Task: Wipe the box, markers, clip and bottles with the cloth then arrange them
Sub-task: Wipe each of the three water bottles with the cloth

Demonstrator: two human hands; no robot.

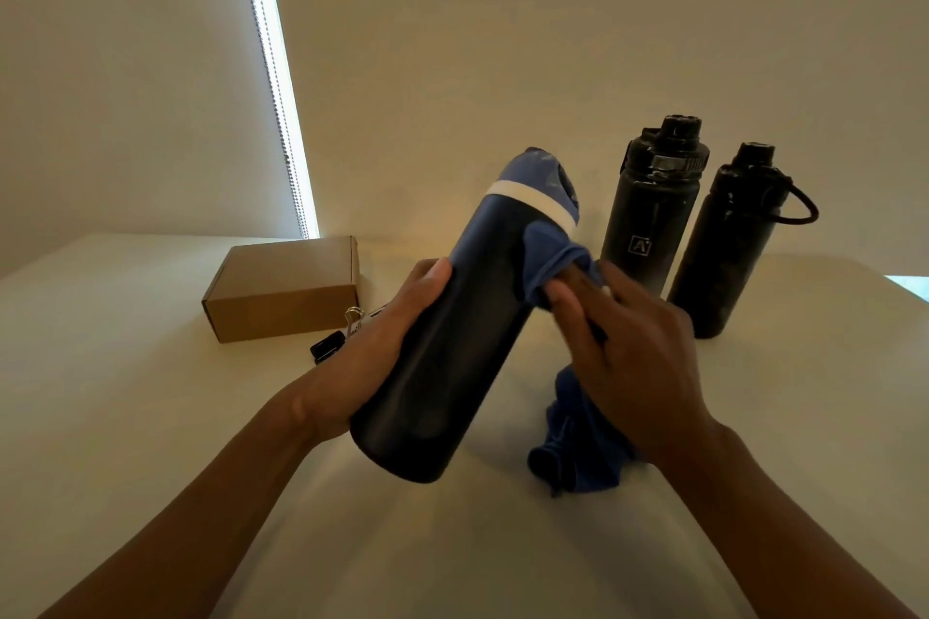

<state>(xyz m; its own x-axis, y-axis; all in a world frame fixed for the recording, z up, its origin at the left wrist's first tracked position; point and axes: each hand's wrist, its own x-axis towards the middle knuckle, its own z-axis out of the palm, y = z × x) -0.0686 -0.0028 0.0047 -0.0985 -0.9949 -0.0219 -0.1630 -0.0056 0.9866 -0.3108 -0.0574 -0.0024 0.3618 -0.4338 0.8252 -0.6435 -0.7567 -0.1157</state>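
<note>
My left hand (397, 342) grips a dark bottle (452, 347) with a blue cap and a white ring, tilted above the white table (151, 417). My right hand (628, 347) holds the blue cloth (558, 261) and presses it against the bottle's upper side; the cloth's tail hangs below my palm. Two black bottles stand upright at the right: one with a logo (648, 211) and one with a loop strap (729, 246). A brown cardboard box (286, 292) lies at the left. A binder clip (329, 347) sits in front of it, partly behind my left hand. Markers are hidden.
A wall rises behind the table, with a window blind and its bead chain (276, 80) at the left. The table's right edge (905, 287) shows near the far right.
</note>
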